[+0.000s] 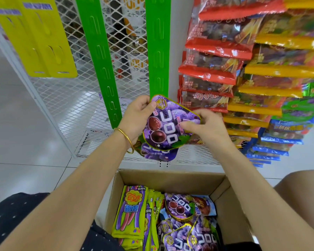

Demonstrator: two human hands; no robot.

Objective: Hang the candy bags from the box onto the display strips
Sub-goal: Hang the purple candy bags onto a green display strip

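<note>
Evidently both hands are busy with purple bags raised in front of the green strips. The left hand (136, 120) holds a small stack, thumb curled over the upper edge of the top bag (168, 124) and fingers hidden behind; a second purple bag (159, 153) peeks out below at 6 o'clock. The right hand (205, 125) pinches the top bag's right edge, thumb on its face, probably to peel it off the stack so that one goes up at a time.

At 12 o'clock from the bags hang two green strips: the right strip (159, 46) ends just above them and the left strip (100, 57) slants down to 10 o'clock. Their hooks look bare, which is likely why the stack is held this close. Two yellow strips (43, 38) hang farther off at 10 o'clock.

The box (172, 176) sits open at 6 o'clock between the knees, within easy reach for refills, holding more purple bags and green ones (132, 212). Filled strips of red bags (208, 69) crowd 2 o'clock.
</note>
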